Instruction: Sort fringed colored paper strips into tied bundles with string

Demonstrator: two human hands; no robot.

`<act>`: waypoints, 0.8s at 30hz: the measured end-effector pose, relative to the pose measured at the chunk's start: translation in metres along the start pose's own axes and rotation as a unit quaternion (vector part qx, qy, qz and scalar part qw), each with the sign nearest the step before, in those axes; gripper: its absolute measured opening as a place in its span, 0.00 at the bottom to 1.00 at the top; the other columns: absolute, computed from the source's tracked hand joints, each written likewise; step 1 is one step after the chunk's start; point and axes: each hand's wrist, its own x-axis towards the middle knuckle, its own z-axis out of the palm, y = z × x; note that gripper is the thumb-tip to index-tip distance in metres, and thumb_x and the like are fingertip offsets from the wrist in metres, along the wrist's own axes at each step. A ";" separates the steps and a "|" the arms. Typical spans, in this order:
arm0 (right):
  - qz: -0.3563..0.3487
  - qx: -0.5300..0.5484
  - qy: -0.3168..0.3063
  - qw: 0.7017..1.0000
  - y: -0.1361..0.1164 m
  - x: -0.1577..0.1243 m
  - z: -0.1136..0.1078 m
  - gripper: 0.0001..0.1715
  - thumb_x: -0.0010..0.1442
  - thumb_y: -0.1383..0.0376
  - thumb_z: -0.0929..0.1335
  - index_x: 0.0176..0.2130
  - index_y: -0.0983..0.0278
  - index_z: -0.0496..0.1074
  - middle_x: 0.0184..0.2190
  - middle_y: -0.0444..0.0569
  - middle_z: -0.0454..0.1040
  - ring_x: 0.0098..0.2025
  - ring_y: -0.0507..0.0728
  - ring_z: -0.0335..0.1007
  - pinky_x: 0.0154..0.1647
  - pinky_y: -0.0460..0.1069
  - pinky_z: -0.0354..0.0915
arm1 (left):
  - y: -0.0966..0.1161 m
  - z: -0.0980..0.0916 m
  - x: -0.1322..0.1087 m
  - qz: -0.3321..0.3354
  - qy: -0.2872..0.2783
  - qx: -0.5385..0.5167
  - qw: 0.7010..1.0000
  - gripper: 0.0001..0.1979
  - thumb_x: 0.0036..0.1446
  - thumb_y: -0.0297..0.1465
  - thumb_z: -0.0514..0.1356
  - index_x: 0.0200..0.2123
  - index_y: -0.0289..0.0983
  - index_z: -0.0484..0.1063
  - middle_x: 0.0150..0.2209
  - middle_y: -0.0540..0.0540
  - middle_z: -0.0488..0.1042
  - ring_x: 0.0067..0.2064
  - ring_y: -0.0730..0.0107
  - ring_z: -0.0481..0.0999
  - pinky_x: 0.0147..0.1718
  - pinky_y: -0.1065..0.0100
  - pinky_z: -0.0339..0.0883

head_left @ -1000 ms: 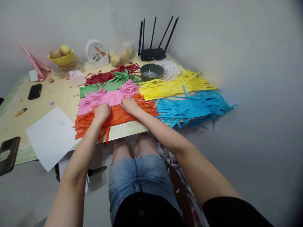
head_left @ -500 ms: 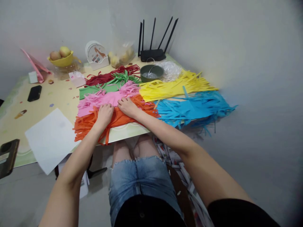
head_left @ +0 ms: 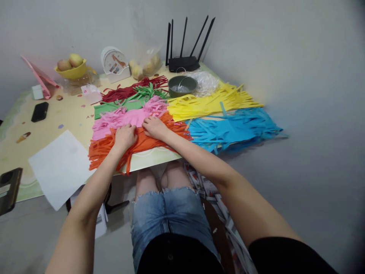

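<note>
An orange fringed sheet (head_left: 148, 141), tissue paper or thin fabric, lies along the table's front edge. My left hand (head_left: 125, 136) rests on its far edge with curled fingers pinching it. My right hand (head_left: 154, 127) is just to the right, its fingers also bent over that edge; the fingertips are partly hidden. Directly behind lies a pink fringed sheet (head_left: 134, 117), then a green one (head_left: 114, 108) and a dark red one (head_left: 122, 92). To the right are a yellow fringed sheet (head_left: 205, 104) and a blue one (head_left: 225, 129), whose strips hang past the table edge.
A dark green pot (head_left: 182, 86) stands behind the sheets, near a black router (head_left: 184, 64) and clear plastic (head_left: 207, 83). White paper (head_left: 61, 167) overhangs the front edge at left. Two phones, one black (head_left: 40, 111), a yellow fruit bowl (head_left: 72, 71) and a pink stand (head_left: 40, 78) are farther left.
Both hands keep nearly the same place on the orange sheet. The view has shifted slightly, and the blue strips at the right edge hang differently.
</note>
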 end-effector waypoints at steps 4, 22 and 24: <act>0.014 0.029 -0.004 0.999 -0.002 0.000 0.001 0.22 0.73 0.66 0.57 0.55 0.69 0.73 0.55 0.61 0.71 0.58 0.65 0.62 0.58 0.58 0.56 | -0.001 0.001 0.001 -0.010 0.006 -0.009 1.000 0.17 0.62 0.32 0.53 0.50 0.35 0.76 0.48 0.33 0.77 0.53 0.46 0.75 0.51 0.51 0.63; 0.043 0.010 0.001 0.999 -0.002 0.011 -0.002 0.24 0.72 0.70 0.54 0.58 0.73 0.70 0.57 0.65 0.70 0.59 0.68 0.62 0.57 0.61 0.59 | -0.001 0.005 0.016 -0.010 0.014 0.022 1.000 0.21 0.67 0.25 0.44 0.53 0.31 0.73 0.52 0.29 0.74 0.57 0.44 0.71 0.51 0.50 0.62; -0.011 -0.020 0.008 1.000 -0.002 0.009 -0.004 0.24 0.72 0.71 0.54 0.54 0.73 0.73 0.57 0.64 0.69 0.59 0.68 0.60 0.56 0.61 0.58 | -0.001 0.003 0.014 0.026 0.005 0.022 0.999 0.20 0.66 0.24 0.45 0.51 0.32 0.74 0.51 0.30 0.75 0.57 0.46 0.70 0.53 0.51 0.61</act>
